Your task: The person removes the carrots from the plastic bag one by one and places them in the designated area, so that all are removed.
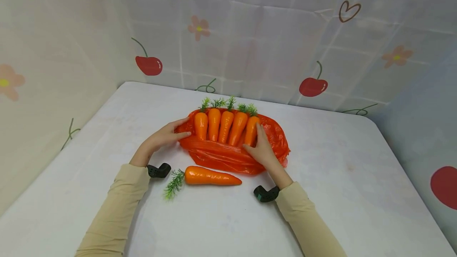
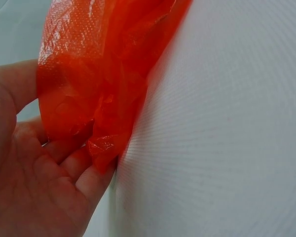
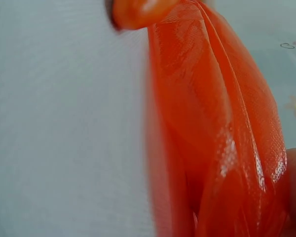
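An orange-red plastic bag lies on the white table. Several orange carrots with green tops lie side by side in its mouth, their lower ends behind the front rim. At the bag's left end, my left hand holds the plastic; in the left wrist view the thumb is on one side and the fingers on the other. My right hand grips the bag's front rim at the right, fingertips beside the rightmost carrot. Its fingers are mostly hidden in the right wrist view. A loose carrot lies before the bag.
Black wrist devices sit at both cuffs, near the loose carrot. Behind the white table hangs a pale curtain printed with cherries, hearts and flowers. Other curtain panels stand at the left and right.
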The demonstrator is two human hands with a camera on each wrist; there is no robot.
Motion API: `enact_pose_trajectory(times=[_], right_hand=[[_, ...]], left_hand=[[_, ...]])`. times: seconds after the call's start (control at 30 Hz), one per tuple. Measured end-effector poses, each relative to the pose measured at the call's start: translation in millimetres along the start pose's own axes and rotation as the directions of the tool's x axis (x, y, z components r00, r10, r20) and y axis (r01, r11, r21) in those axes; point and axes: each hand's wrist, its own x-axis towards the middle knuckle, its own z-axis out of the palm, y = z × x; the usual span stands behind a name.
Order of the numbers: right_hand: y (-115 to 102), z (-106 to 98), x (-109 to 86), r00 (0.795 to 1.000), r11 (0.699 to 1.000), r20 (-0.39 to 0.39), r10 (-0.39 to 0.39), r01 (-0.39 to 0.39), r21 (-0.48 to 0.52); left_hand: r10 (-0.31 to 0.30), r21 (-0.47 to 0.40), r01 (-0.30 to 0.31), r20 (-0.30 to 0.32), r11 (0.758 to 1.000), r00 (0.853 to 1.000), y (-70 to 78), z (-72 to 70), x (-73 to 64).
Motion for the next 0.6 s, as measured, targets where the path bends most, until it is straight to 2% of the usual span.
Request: enact_pose_trajectory(times=[0.33, 0.47, 0.6], right_hand=[[-0.6, -1.7, 0.9, 0.996, 0.996, -0.032, 0.078, -0.076, 0.047], [0.8, -3.8, 1.8, 0.991, 0.985, -0.052, 0.121, -0.114, 0.127], [2.8, -6.6, 3.2, 0.983, 0.956, -0.06, 0.176, -0.156, 0.247]], left_hand=[[-0.006, -0.017, 0.006, 0.0, 1.0, 1.0, 2.2, 0.9, -1.6], [-0.012, -0.018, 0.012, 0.0, 1.0, 1.0, 3.1, 0.7, -2.5], [-0.017, -0.015, 0.017, 0.001, 1.0, 1.0, 3.4, 0.2, -3.1]])
